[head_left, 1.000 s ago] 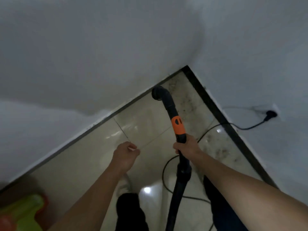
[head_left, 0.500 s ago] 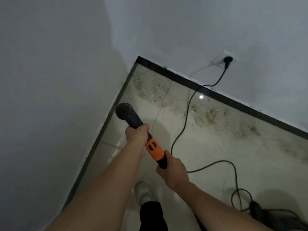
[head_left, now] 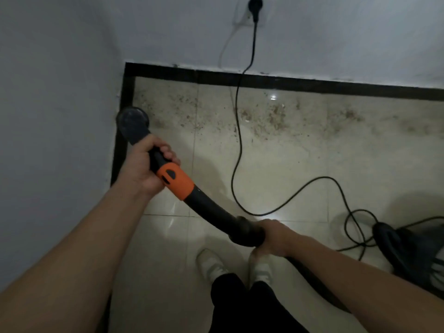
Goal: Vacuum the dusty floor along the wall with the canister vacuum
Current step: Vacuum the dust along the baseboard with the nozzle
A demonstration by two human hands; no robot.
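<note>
Both hands clamped on the vacuum wand, its head over by the corner.

The left hand (head_left: 146, 164) wraps the black wand (head_left: 213, 213) just ahead of the orange collar (head_left: 176, 180), fingers curled over the top. The right hand (head_left: 276, 236) grips the hose end right behind the thick cuff (head_left: 247, 233). The round head (head_left: 132, 120) is beside the black skirting (head_left: 120, 152) of the left wall. Dust (head_left: 271, 116) lies in a speckled band on the pale tiles (head_left: 300, 164) along the far wall, to the right of the head. A black cord (head_left: 236, 140) drops from the plug (head_left: 255, 3), crosses the dust and loops towards the dark canister (head_left: 413, 251) at the right edge.
</note>
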